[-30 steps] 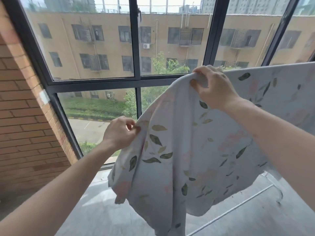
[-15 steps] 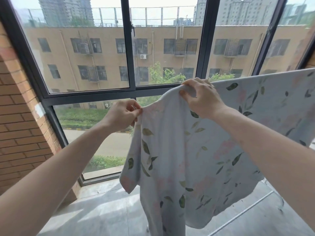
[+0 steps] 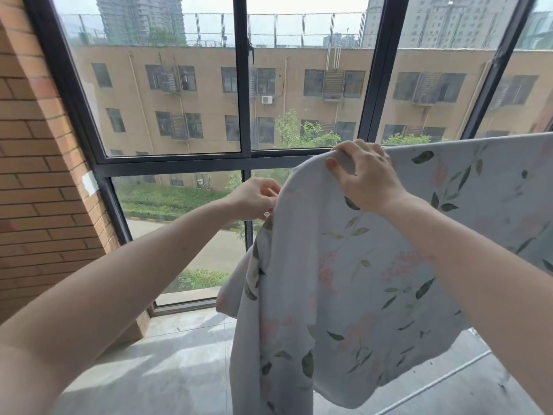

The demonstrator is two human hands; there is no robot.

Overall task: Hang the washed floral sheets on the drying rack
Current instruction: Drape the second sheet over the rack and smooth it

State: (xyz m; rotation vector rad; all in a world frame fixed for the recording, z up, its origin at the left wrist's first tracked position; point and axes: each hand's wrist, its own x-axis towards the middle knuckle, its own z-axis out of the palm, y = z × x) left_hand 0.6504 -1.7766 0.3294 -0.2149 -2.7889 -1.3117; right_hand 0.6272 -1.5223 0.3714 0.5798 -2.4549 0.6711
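Soft, draped floral sheet [image 3: 344, 280] in both hands [image 3: 366, 178].

A floral sheet [image 3: 374, 280] drapes over the drying rack [image 3: 434, 381].

Two bare forearms reached in from the lower corners of the frame, with no sleeve showing on either up to the picture's edge. The left hand [image 3: 254, 199], near the centre, and the right hand [image 3: 366, 178], in the upper right of centre, wore no gloves. No ring, watch or bracelet showed on the visible fingers or wrists.
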